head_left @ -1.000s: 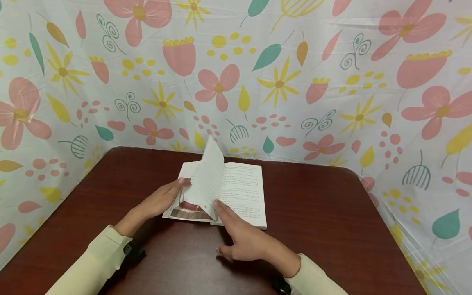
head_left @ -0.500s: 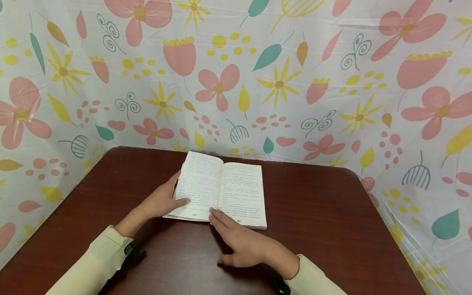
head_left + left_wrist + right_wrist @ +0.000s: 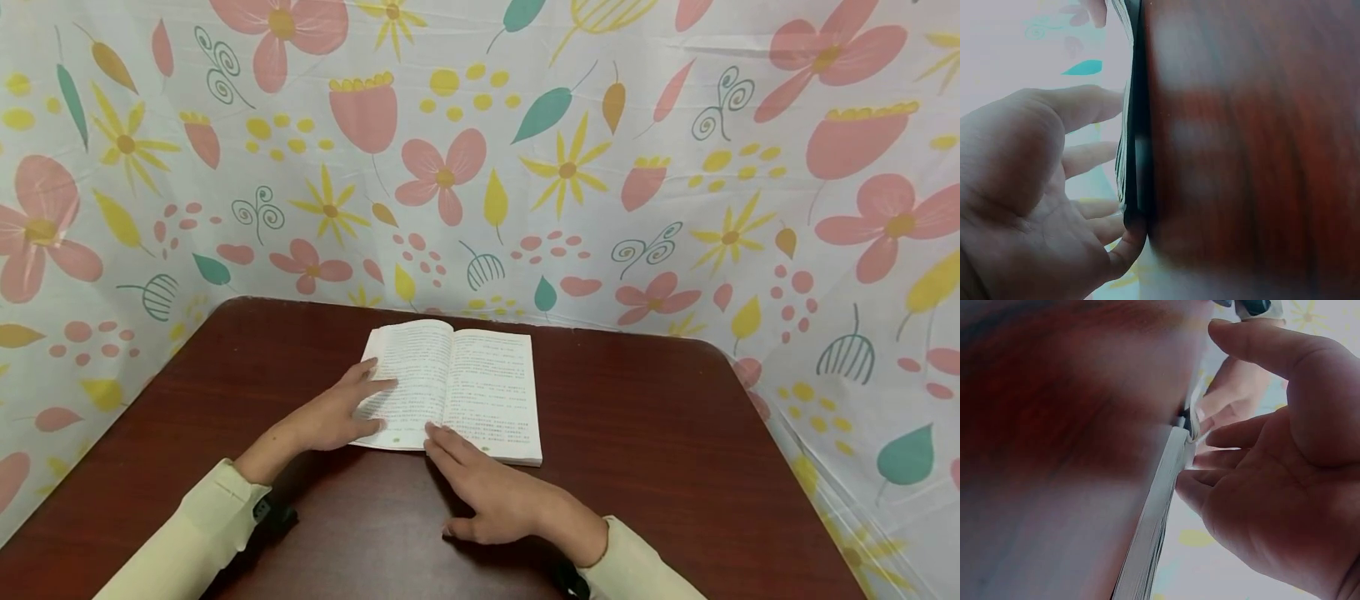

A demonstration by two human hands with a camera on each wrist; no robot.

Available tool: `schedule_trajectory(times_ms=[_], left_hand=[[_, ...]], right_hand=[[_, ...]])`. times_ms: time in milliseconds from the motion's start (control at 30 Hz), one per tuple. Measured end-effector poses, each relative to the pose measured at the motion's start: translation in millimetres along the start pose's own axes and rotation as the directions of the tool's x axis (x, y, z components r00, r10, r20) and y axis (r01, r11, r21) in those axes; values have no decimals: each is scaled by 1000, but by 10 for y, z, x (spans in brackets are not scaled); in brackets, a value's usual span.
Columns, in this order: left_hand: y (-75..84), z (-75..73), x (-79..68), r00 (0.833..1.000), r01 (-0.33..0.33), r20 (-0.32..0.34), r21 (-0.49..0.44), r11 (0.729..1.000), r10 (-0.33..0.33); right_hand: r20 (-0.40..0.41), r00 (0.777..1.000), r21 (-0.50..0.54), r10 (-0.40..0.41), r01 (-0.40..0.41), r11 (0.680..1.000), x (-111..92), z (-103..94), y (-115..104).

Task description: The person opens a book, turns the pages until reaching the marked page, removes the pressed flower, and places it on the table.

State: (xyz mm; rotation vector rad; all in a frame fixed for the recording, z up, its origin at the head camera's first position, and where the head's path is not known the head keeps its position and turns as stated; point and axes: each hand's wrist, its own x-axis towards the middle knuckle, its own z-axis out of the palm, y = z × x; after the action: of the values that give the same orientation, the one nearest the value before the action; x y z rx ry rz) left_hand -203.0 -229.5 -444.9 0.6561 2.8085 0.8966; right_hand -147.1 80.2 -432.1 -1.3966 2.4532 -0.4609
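Note:
An open book (image 3: 491,392) lies on the brown table, both pages covered in small printed lines. My left hand (image 3: 326,417) rests on the left page near its outer edge, its fingers and thumb spread apart. In the left wrist view, the fingertips of my left hand (image 3: 1041,181) meet the book's page edges (image 3: 1124,144), and the little finger reaches the lower corner. My right hand (image 3: 495,496) touches the bottom of the book at the centre fold with straight fingers, the thumb held apart. The right wrist view shows the thick page block (image 3: 1157,512) beside my right hand (image 3: 1279,462).
The dark reddish-brown table (image 3: 637,433) has rounded far corners. Behind it and at both sides hangs a white curtain (image 3: 517,192) printed with flowers and leaves. A black wrist device (image 3: 273,510) sits under the left sleeve (image 3: 195,525).
A raised leaf has come down to the left, covering the picture page with a text page. My left hand has moved from the book's outer edge onto that page. My right hand stays near the fold.

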Motion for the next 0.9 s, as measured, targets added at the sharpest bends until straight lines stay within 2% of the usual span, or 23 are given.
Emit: schedule_trajectory(times_ms=[133,400,733,900], left_hand=[[-12,0,-15,999,-30,34,33,999,29],[-26,10,-19,997,-64,39,75,995,62],[-24,7,-27,995,-46,89,85,995,38],[-15,-3,-34,995,-40,98,83,996,32]], right_hand=[[4,1000,-10,10,-10,1000,4,0,-1],[-24,1000,-41,3,-4,999,5,-43,59],[-83,993,-122,88,-97,988,-25,-192,254],[-146,983,-173,111,-135,976,-53,-230,322]])
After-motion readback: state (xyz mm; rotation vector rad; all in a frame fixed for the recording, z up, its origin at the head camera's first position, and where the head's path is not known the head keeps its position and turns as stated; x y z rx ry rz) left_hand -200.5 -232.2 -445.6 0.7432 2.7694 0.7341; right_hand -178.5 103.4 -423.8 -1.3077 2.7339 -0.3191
